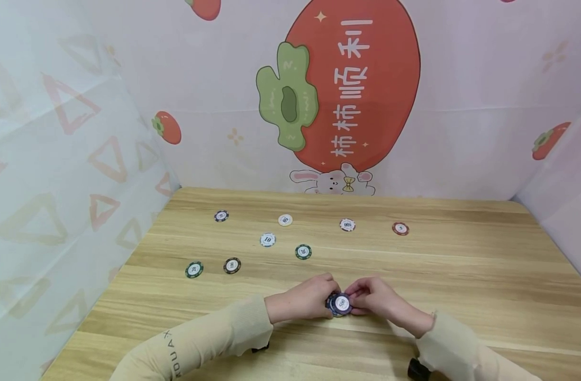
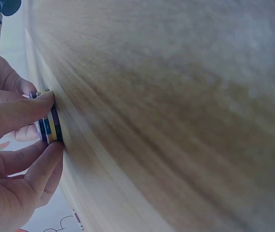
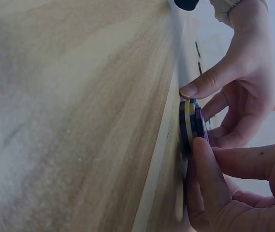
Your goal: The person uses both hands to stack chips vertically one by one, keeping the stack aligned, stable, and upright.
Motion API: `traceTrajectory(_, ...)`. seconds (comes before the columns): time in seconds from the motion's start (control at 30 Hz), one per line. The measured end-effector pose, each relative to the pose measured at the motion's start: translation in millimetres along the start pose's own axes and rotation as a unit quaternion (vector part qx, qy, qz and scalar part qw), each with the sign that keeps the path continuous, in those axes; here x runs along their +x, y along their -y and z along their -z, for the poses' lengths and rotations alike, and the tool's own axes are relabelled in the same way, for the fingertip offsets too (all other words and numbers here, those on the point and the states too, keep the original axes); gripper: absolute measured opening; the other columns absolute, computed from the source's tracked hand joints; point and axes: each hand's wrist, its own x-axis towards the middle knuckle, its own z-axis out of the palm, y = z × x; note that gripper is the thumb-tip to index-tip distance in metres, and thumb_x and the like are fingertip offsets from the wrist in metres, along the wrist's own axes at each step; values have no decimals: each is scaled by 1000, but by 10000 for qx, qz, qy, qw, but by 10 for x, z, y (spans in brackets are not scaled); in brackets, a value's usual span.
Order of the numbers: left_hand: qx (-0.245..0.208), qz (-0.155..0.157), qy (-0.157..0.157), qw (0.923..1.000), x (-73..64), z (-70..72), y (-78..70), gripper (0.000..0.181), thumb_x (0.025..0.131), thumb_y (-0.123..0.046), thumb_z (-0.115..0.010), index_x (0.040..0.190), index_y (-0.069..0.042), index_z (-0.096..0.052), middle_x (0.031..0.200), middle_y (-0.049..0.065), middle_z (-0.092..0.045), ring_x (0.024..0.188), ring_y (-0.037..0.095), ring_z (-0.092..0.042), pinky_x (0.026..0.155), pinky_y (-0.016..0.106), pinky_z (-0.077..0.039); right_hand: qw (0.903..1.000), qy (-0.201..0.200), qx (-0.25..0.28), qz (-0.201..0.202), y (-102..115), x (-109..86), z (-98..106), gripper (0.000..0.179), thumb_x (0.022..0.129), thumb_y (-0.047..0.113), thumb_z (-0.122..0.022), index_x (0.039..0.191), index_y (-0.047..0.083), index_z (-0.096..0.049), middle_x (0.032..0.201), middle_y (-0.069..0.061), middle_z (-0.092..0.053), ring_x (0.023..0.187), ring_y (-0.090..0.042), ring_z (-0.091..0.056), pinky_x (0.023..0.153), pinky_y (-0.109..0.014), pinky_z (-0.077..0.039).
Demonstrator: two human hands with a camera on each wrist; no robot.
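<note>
Near the front of the table, a small stack of poker chips point(image 3: 187, 126) lies flat, its edge banded dark, yellow and blue. On top sits a purple poker chip point(image 1: 342, 303) marked 500, shifted toward the right from the chips beneath. My left hand point(image 1: 314, 298) grips the stack from the left, thumb and fingers on opposite sides of its edge. From the other side, my right hand point(image 1: 378, 300) pinches the purple chip at its rim between thumb and fingers. Parts of the stack are hidden behind the fingers.
Several single chips lie spread out beyond the hands, among them a green chip point(image 1: 303, 252), a white chip point(image 1: 268, 239), a brown chip point(image 1: 232, 265) and a red chip point(image 1: 400, 228). Printed cloth point(image 1: 214, 159) hangs behind the wooden table point(image 1: 462, 264).
</note>
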Motion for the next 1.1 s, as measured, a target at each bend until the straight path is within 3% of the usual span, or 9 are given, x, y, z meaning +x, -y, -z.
traceTrajectory(0.53, 39, -100, -74, 9999, 5, -3, 3, 37, 67, -16, -80, 99, -9, -63, 88, -6, -50, 78, 1, -47, 73, 11, -39, 9992, -21, -230, 330, 4, 30, -52, 19, 79, -9, -57, 97, -16, -56, 80, -12, -58, 72, -13, -58, 65, -28, -53)
traceTrajectory(0.63, 2, -75, -64, 10000, 4, -1, 0, 37, 67, -16, -80, 99, -9, -63, 88, -5, -50, 79, 1, -47, 74, 11, -40, 9969, -41, -603, 504, 1, 40, -37, 18, 78, -6, -60, 94, -13, -58, 78, -11, -59, 71, -13, -57, 63, -26, -52)
traceTrajectory(0.8, -85, -47, -46, 9999, 4, -3, -2, 37, 67, -15, -80, 99, -9, -63, 89, -5, -50, 80, 1, -48, 75, 12, -40, 9817, -212, -1613, 989, -1, 73, 28, 17, 77, -1, -64, 92, -7, -61, 79, -5, -61, 73, -14, -56, 63, -21, -47)
traceTrajectory(0.97, 16, -69, -65, 10000, 4, -2, -2, 35, 67, -16, -80, 97, -10, -62, 87, -6, -49, 79, 1, -48, 74, 12, -40, 9674, -432, -2164, 1244, 36, 128, 126, 13, 79, -1, -63, 91, -5, -61, 81, -6, -62, 75, -15, -57, 65, -23, -47)
traceTrajectory(1.1, -8, -39, -26, 10000, 0, 3, 4, 35, 68, -16, -79, 98, -9, -62, 89, -6, -50, 80, 1, -48, 74, 12, -40, 9447, -864, -2790, 1494, 64, 209, 234, 13, 77, -3, -63, 91, -4, -62, 82, -7, -62, 75, -17, -58, 67, -27, -49)
